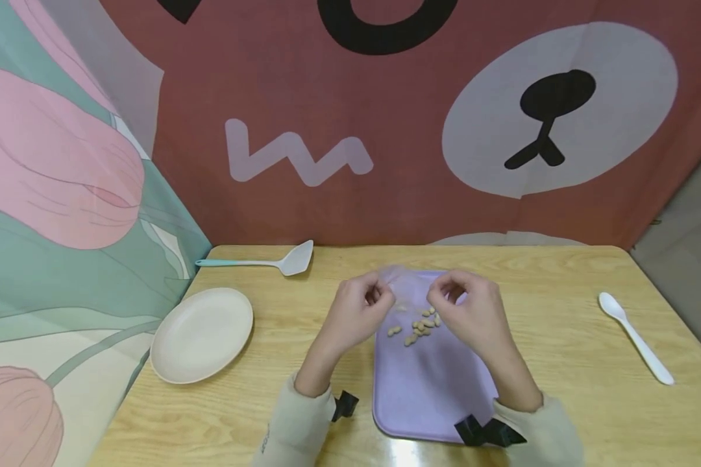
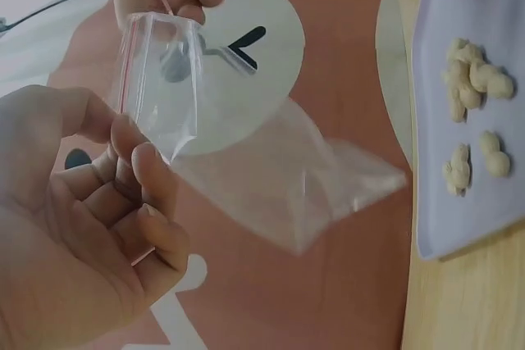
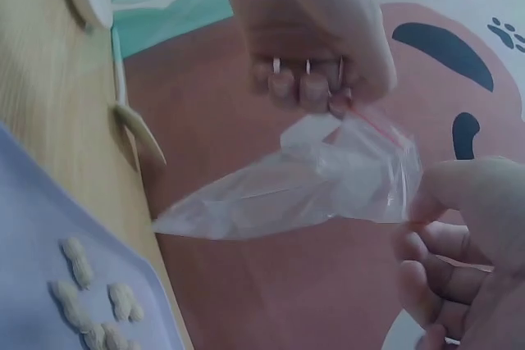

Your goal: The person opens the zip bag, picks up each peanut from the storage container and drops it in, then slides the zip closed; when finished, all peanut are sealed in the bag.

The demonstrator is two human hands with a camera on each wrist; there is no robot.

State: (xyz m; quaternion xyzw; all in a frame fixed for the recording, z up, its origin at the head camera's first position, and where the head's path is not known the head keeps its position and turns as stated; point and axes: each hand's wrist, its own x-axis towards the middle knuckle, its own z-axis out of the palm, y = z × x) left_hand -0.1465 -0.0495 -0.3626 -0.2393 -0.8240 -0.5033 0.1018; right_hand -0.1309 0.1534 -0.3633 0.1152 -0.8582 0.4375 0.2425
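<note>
A clear zip bag [image 1: 407, 285] with a red line along its mouth hangs between both hands, above a purple tray [image 1: 426, 402]. Its mouth is spread apart, and the thin body [image 2: 287, 182] hangs down with nothing visible inside. One side of the mouth is pinched by my left hand [image 1: 355, 312] between thumb and fingertips. My right hand [image 1: 472, 312] pinches the opposite side, fingers curled, as the right wrist view shows. Below the bag, several unshelled peanuts [image 1: 423, 326] lie loosely on the far half of the tray.
A cream plate [image 1: 201, 334] sits at the table's left. Behind it lies a spatula [image 1: 295, 261] with a teal handle, close to the back edge. A white spoon [image 1: 637, 340] lies far right. A printed cloth [image 1: 292, 214] hangs directly behind the table.
</note>
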